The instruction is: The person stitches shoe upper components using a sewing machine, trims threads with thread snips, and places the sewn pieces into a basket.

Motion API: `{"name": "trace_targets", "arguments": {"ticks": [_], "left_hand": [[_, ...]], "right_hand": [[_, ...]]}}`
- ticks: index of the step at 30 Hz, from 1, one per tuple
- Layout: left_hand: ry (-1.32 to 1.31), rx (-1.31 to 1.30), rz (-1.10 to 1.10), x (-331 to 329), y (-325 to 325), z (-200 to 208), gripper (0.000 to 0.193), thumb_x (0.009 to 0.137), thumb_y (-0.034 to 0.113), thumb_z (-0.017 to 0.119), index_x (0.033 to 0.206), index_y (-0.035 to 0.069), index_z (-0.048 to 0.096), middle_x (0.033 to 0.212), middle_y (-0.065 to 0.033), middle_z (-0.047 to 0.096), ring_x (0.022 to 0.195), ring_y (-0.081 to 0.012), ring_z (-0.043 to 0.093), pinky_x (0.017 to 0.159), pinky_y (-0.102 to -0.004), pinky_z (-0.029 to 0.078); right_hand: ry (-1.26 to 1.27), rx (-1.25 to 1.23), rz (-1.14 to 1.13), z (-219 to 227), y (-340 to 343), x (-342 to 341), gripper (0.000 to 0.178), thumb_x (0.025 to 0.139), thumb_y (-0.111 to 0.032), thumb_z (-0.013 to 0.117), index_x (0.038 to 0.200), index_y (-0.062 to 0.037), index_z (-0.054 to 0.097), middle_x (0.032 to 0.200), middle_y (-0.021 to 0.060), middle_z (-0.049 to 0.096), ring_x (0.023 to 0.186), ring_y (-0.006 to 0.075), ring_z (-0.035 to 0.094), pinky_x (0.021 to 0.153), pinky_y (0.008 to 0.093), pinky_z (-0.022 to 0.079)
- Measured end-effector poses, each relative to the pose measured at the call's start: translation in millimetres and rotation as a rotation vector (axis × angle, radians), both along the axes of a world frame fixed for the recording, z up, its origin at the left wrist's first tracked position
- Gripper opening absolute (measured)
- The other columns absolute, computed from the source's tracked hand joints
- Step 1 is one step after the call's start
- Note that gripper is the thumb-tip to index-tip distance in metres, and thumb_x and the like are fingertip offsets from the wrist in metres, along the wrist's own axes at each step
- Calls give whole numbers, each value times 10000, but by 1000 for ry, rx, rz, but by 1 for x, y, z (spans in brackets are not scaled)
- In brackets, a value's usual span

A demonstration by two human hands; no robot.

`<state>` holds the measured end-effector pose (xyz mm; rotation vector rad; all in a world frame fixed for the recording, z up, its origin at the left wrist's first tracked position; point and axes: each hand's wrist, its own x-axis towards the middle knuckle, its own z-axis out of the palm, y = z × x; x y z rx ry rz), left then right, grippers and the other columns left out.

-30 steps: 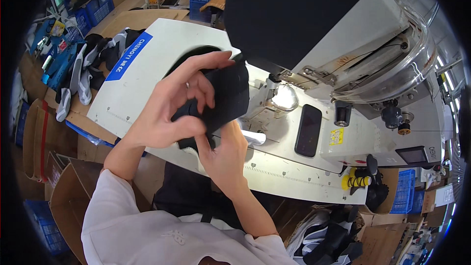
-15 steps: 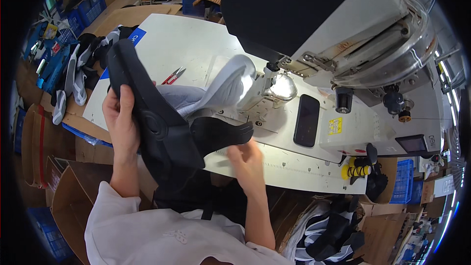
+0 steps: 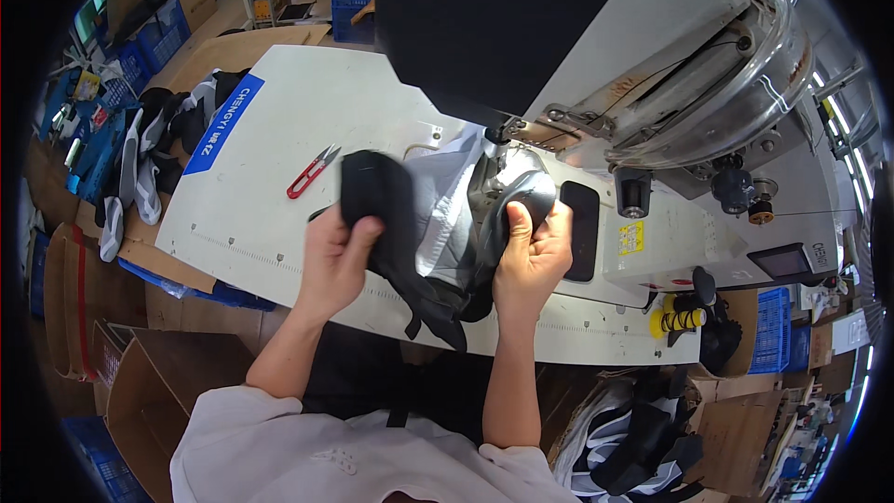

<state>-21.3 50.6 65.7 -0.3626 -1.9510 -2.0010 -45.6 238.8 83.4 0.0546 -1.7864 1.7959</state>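
Note:
Between my two hands is a padded fabric piece [image 3: 399, 247], black outside with a light grey lining [image 3: 443, 214]. My left hand [image 3: 337, 256] is closed round its left black edge, thumb on top. My right hand [image 3: 533, 261] pinches the right edge, thumb up, close to the needle area of the industrial sewing machine [image 3: 596, 74]. The piece is bent open beneath the machine head, its lower black flaps hanging near the table's front edge. Whether it touches the needle is hidden.
Red thread snips [image 3: 307, 179] lie on the white machine table [image 3: 242, 224]. A dark phone [image 3: 582, 233] lies right of my right hand. Yellow and black thread spools [image 3: 678, 319] stand at the right edge. Similar fabric pieces fill a box [image 3: 624, 438] below and lie piled at left.
The piece has swung from the left toward the machine and opened out. My left hand moved right and down; my right hand moved up and right, onto the piece's right edge.

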Motion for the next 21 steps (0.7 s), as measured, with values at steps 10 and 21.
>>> {"name": "trace_targets", "arguments": {"ticks": [10,21], "left_hand": [[99,-416,187,-21,39,25,306,905,156,665,945,-144,615,505,-121,546,397,-128,509,422,-264,392],[132,-465,273,-30,43,30,338,884,180,691,921,-147,617,482,-135,525,359,-217,520,395,-296,378]], "right_hand": [[-99,199,168,7,23,2,400,890,96,579,1245,19,411,1199,164,529,1023,158,591,854,254,504],[7,135,219,4,24,-6,266,867,61,656,1108,6,558,951,72,676,879,62,585,784,200,472]]}}
